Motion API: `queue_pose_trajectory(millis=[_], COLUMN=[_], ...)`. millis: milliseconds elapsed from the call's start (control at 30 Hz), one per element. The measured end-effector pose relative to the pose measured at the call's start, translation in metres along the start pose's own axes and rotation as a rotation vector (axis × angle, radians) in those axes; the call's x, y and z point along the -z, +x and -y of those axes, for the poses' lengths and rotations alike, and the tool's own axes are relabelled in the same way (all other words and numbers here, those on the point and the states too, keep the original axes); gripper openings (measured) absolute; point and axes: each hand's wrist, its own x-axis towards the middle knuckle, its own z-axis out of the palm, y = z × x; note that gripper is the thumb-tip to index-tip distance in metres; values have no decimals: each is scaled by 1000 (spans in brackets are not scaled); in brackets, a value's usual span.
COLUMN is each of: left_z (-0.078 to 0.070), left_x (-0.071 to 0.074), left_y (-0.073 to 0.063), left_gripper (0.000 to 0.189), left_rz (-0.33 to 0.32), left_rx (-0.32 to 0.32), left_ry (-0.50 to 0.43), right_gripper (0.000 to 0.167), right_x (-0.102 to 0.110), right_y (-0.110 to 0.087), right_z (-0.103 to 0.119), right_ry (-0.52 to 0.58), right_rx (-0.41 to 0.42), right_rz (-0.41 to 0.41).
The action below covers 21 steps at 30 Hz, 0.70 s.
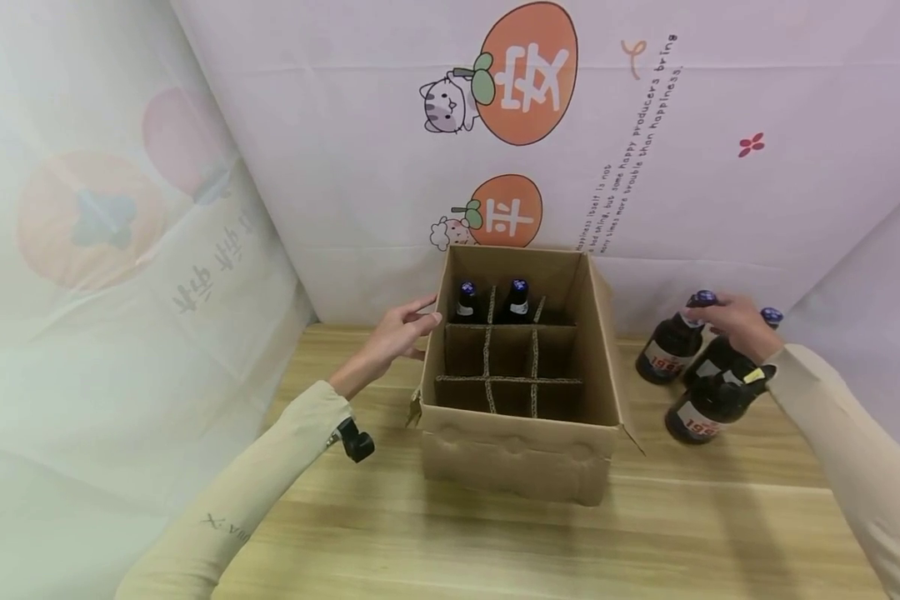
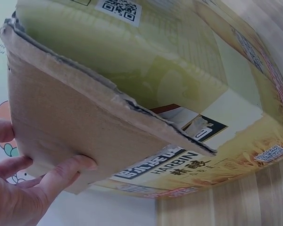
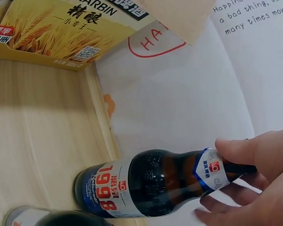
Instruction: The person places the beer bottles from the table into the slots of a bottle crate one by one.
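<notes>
An open cardboard carton (image 1: 521, 454) with cardboard dividers stands on the wooden table. Two dark beer bottles with blue caps (image 1: 519, 307) sit in its back row, in the left and middle compartments. My left hand (image 1: 397, 337) touches the carton's left side; in the left wrist view its fingertips and thumb rest on a brown flap (image 2: 80, 122). To the right of the carton, my right hand (image 1: 735, 321) grips the neck of a beer bottle (image 3: 155, 183) with a red "1998" label. This bottle looks upright in the head view; whether its base touches the table, I cannot tell.
Beside the gripped bottle stand two more beer bottles, one behind my right hand and one in front (image 1: 701, 417). A printed white cloth (image 1: 375, 167) hangs behind the table (image 1: 345, 517) and along its sides. The carton's flaps stick outward.
</notes>
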Motion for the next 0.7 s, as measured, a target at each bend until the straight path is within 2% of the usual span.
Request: queue_pose_trajectory(millis=[100, 267, 367, 500, 567, 667, 700], left_z=[-1, -3, -4, -4, -4, -3, -3], left_x=[1, 1, 1, 0, 0, 1, 1], left_y=[1, 1, 1, 1, 0, 0, 0], left_gripper=[60, 60, 60, 60, 60, 61, 61], left_rz=[0, 3, 0, 1, 3, 2, 1], left_rx=[0, 0, -3, -4, -3, 1, 3], left_ry=[4, 7, 12, 16, 19, 21, 22], right_gripper=[12, 16, 20, 14, 26, 57, 60], right_x=[-4, -11, -17, -28, -34, -39, -41], right_y=[3, 5, 5, 7, 8, 9, 9], right_z=[3, 6, 7, 8, 9, 10, 11], right_ry=[50, 45, 34, 21, -4, -25, -18], right_rx=[2, 23, 31, 25, 19, 7, 4], right_rz=[0, -53, -102, -200, -241, -269, -274])
